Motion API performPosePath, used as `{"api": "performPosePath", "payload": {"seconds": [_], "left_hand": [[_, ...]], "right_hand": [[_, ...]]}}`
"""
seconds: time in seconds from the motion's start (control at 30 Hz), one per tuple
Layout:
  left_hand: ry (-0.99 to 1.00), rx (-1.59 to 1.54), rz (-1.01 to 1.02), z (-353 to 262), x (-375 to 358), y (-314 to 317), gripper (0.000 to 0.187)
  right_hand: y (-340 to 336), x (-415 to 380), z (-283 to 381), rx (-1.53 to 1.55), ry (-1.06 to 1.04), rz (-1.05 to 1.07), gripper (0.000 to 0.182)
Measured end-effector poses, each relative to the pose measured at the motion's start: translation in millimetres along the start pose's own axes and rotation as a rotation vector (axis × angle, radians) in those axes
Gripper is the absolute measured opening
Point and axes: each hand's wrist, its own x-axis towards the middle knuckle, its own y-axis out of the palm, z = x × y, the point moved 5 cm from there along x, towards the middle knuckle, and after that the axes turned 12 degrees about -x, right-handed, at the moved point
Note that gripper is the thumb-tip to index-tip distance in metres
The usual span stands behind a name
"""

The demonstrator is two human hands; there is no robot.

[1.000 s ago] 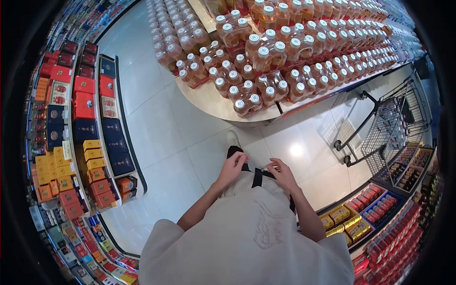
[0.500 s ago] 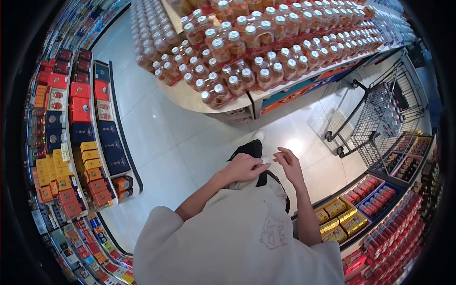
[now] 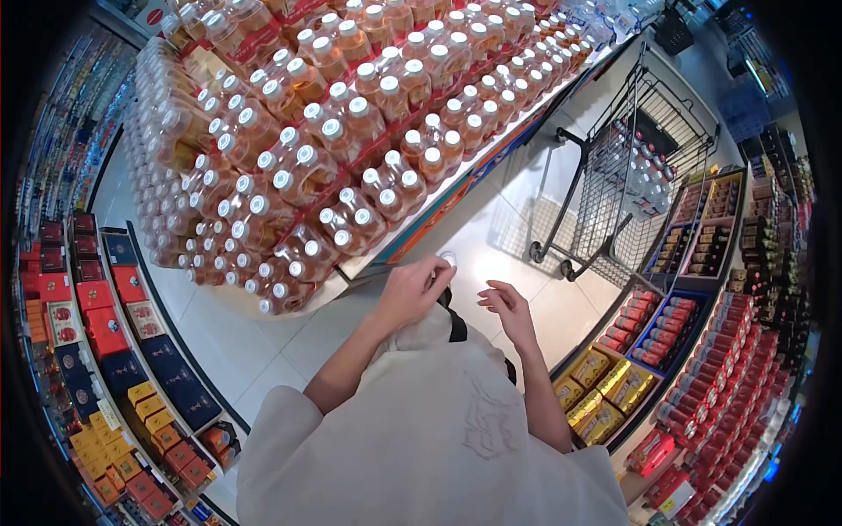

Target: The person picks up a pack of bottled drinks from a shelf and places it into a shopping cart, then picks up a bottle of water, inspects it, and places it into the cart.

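Note:
My left hand (image 3: 410, 294) is in front of my torso, just below the edge of the bottle display, its fingers curled together; whether anything small is between them cannot be made out. To its right, my right hand (image 3: 507, 307) hangs over the floor with its fingers apart and nothing in it. The two hands do not touch. Packs of amber drink bottles (image 3: 377, 188) with white caps rise in stacked rows ahead of my left hand.
A metal shopping cart (image 3: 618, 167) holding bottle packs stands at the upper right. Crates of red cans (image 3: 667, 329) and yellow packs (image 3: 601, 394) line the right. Shelves with boxed goods (image 3: 105, 329) curve along the left. Pale floor tiles (image 3: 548, 307) lie between.
The view has turned and moved closer to the bottle display. The cart and right-hand crates appear farther left. My hands remain in front of me, the left raised slightly nearer the display.

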Motion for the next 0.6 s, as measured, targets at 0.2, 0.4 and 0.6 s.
{"api": "performPosePath", "payload": {"seconds": [0.2,0.4,0.6], "left_hand": [[0.079,-0.014,-0.107,2.9,97.8,-35.4,0.018],[0.284,0.127,-0.214,-15.1,153.1,-51.8,0.018],[0.333,0.373,-0.494,-41.1,213.3,-86.7,0.029]], "right_hand": [[-42.4,80.6,26.5,-0.022,0.013,0.010,0.034],[-90.8,182.3,92.8,-0.027,-0.175,0.021,0.033],[-188.9,293.2,224.3,-0.068,-0.535,-0.150,0.030]]}}
